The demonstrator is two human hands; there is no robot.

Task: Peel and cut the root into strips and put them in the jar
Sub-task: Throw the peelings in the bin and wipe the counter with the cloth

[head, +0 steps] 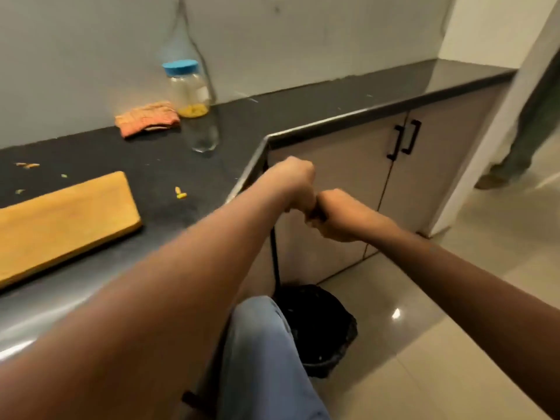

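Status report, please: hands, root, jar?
Left hand and right hand curled, touching, above the bin; what they hold is hidden. Jar on counter, yellow strips inside; lid on, in the way.

left hand (292, 184) touching right hand (338, 216) | both curled | above bin (324, 325)

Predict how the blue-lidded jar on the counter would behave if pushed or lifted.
The jar looks like clear glass, so probably rigid and breakable if dropped. It holds only a thin layer of yellow pieces, so likely light for its size. Being tall on the glossy counter, a high push might tip it; a low one would probably slide it.
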